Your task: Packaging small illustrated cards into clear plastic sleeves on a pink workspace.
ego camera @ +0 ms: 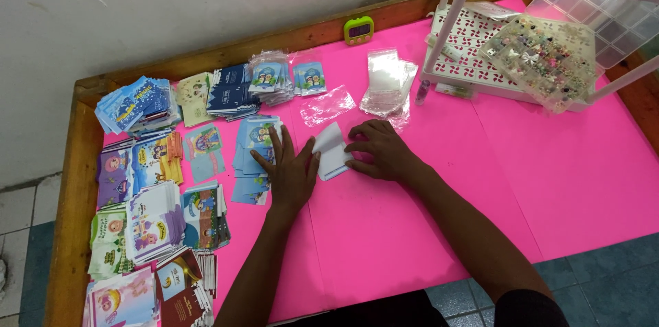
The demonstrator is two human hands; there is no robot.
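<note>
White and glossy, the small packet [331, 150] we are handling lies face down on the pink table cover [425, 217], near the middle of the table and just in front of us. It looks like a flat card slipped into a clear sleeve, with a thin blue edge showing along its lower side; it sits a little askew, one corner lifted toward the back.

Our left hand [288, 169] lies flat, palm down, fingers spread and stretched forward. Its fingertips rest on a loose stack of light-blue cards [252, 141], while the thumb side touches the left edge of the white packet. Our right hand [381, 150] is curled loosely over the packet's right side, fingers bent and held close together, their tips pressing on the packet's edge; we cannot tell whether they pinch it or only hold it down.

Behind the packet lie a crumpled clear bag [326, 105] and a neat pile of clear sleeves [388, 82]. To the left, more piles of printed cards [154, 213] in blue, purple, yellow and green cover the table. At the far edge stands a small green timer [359, 29], and to the right a white rack [480, 52] holds a clear box of small beads [546, 59].
</note>
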